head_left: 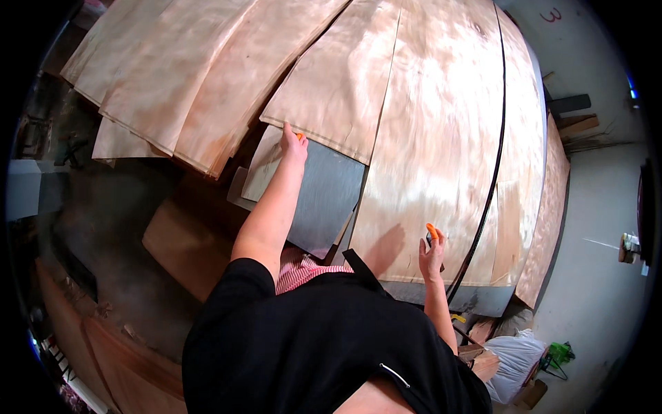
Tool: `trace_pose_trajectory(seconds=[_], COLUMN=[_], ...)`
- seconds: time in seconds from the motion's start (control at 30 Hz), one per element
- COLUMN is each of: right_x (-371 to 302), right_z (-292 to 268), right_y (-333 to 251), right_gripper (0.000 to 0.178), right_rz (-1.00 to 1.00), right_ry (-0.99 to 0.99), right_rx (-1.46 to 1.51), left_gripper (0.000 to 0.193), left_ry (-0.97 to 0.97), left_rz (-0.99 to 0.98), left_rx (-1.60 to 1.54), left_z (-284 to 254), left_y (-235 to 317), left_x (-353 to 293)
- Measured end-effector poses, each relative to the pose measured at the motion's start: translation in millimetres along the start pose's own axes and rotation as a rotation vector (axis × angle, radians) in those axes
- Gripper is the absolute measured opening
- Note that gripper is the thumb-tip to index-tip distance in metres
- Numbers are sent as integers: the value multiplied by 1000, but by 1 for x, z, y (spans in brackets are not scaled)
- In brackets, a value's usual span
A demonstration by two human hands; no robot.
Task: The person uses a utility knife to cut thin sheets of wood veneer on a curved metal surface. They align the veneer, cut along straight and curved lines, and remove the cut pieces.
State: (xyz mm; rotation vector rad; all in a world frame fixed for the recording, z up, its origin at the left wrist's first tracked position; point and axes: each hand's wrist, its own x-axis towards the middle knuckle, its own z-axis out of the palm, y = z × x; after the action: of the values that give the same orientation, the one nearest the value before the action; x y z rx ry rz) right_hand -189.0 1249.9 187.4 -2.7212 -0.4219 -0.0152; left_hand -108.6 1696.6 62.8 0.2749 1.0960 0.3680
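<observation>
Large pale veneer sheets lie overlapping on a grey table (327,207). My left hand (293,146) reaches far forward and pinches the near corner of one veneer sheet (338,90); an orange cover shows on a fingertip. My right hand (432,254) is raised at the near edge of the widest veneer sheet (434,152), casting a shadow on it. It has an orange fingertip cover and is closed on a small dark object (429,239) whose kind I cannot tell. My black top and a red striped cloth fill the lower middle.
A thin black cord (494,172) curves across the sheets on the right. More veneer (165,76) fans out at the back left. A brown board (183,245) lies lower left. On the floor at lower right sit a white bag (514,359) and a green item (560,353).
</observation>
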Motion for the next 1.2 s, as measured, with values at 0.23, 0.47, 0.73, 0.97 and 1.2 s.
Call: trace_pose_trajectory(seconds=[0.23, 0.47, 0.73, 0.97, 1.2], right_x=[43, 124, 257, 292, 297], right_z=[14, 53, 141, 165, 171], right_y=[-64, -120, -176, -220, -217], right_gripper=[38, 38, 31, 32, 24], right_rz=[-41, -162, -51, 187, 343], right_ry=[-106, -216, -246, -418, -355], right_rx=[121, 398, 753, 913, 1013], left_gripper=[27, 28, 50, 63, 57], left_ry=[-23, -241, -196, -205, -385], left_rz=[2, 615, 961, 928, 1180], left_rx=[46, 557, 949, 1041, 1016], left_z=[-1, 36, 65, 63, 71], left_y=[9, -7, -19, -12, -12], left_x=[13, -8, -10, 0, -9])
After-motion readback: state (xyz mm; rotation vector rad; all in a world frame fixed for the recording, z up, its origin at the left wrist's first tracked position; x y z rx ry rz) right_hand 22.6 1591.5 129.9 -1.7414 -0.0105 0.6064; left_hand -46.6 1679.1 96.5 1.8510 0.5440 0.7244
